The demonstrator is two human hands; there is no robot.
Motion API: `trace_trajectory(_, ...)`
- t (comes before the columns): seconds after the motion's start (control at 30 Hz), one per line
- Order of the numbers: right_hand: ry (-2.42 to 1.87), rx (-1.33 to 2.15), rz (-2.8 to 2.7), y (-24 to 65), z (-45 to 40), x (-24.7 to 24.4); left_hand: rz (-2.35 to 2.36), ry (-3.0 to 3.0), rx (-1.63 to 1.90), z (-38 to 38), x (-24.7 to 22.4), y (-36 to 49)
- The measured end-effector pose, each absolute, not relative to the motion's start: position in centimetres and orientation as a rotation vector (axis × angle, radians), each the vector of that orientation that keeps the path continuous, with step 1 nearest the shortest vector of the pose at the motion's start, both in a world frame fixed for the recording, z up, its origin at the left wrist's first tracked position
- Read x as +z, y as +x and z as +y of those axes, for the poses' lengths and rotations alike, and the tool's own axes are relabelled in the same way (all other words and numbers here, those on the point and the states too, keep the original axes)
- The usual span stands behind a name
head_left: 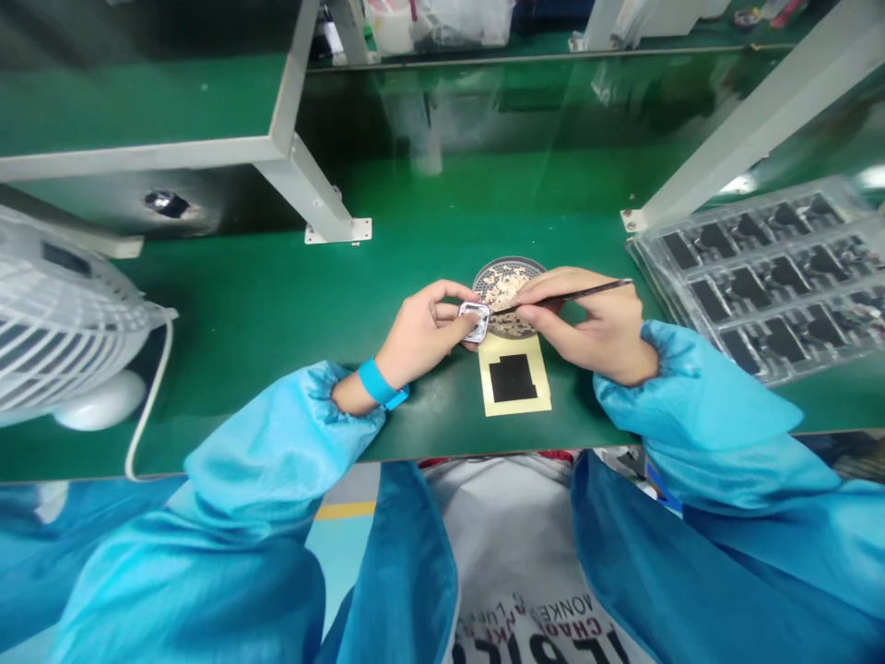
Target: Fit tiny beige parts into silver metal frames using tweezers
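My left hand (435,323) pinches a small white square casing (476,323) with rounded corners between thumb and fingers; the details inside it are too small to make out. Slim dark tweezers (577,293) are gripped in my right hand (587,323), their tip at the right edge of the casing. Behind both hands lies a round grey mesh-like dish (508,263) with many tiny pale and dark pieces in it, partly covered by my right fingers. Just in front of the dish is a cream sheet (488,397) bearing a black cut-out patch (513,378).
A white fan (69,304) with its cable (156,397) stands at the left of the green bench (429,212). Clear plastic trays (767,277) with several dark parts lie at the right. Metal shelf legs (311,194) rise at the back, under a raised shelf (138,148).
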State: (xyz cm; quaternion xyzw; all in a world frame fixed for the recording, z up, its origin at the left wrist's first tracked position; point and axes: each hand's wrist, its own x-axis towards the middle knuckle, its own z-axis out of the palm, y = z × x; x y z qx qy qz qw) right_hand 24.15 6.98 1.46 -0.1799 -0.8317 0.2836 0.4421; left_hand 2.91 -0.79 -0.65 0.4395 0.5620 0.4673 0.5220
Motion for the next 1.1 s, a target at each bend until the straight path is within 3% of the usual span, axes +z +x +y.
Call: trace_trajectory(1.1,-0.314,0.552,-2.195,23.78,6.70,1.51,1.415,1.079,1.105,-1.17,-0.41,3.07)
